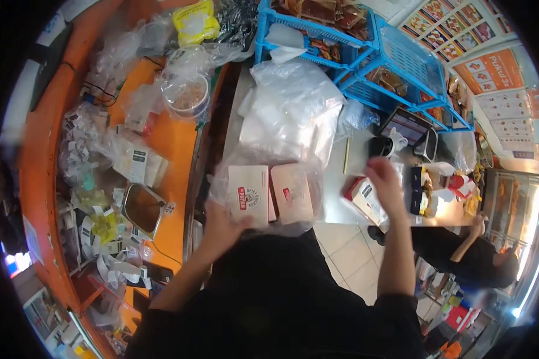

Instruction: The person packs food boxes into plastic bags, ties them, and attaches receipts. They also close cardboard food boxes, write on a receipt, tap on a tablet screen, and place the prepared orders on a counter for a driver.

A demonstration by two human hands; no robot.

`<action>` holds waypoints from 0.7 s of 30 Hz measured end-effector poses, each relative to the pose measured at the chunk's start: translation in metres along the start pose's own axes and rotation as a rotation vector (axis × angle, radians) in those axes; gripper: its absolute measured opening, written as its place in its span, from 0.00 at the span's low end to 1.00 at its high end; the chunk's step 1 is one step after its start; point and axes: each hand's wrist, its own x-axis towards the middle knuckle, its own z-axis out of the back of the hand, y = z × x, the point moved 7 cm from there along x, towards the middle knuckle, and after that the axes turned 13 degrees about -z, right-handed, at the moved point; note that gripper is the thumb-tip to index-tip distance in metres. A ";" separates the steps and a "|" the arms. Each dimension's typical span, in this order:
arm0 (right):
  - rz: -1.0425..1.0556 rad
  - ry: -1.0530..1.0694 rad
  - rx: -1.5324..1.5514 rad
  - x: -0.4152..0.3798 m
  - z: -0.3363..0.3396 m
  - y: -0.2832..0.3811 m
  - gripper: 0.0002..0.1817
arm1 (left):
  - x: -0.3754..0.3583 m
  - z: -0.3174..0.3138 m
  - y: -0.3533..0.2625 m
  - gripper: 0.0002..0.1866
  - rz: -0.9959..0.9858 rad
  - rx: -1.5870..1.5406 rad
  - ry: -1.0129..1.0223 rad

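Note:
Two printed cardboard boxes, a left one [250, 192] and a right one [293, 194], lie side by side in a clear plastic bag [218, 173] at the counter's front edge. My left hand [226, 222] is at the lower left corner of the left box, its fingers on the bag and box. Over the counter to the right, my right hand [384, 179] is blurred, and its fingers are too smeared to read. A third box, white and red [368, 202], lies on the metal counter just below and left of that hand.
Clear plastic bags [293, 107] are stacked behind the boxes. Blue shelf baskets [410, 57] stand at the back, near a tablet screen [406, 128]. An orange counter [176, 149] with a metal container [144, 210] is at left. A co-worker [455, 254] stands at right.

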 end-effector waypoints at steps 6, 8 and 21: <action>0.726 -0.269 0.144 0.131 -0.105 0.167 0.17 | 0.008 0.001 -0.034 0.18 0.152 0.246 0.227; 0.973 -0.332 0.087 0.158 -0.118 0.221 0.21 | 0.027 0.028 -0.059 0.15 0.079 0.324 0.156; 0.233 -0.241 0.292 0.419 -0.145 0.195 0.28 | -0.007 0.039 -0.045 0.09 0.765 -0.712 -0.315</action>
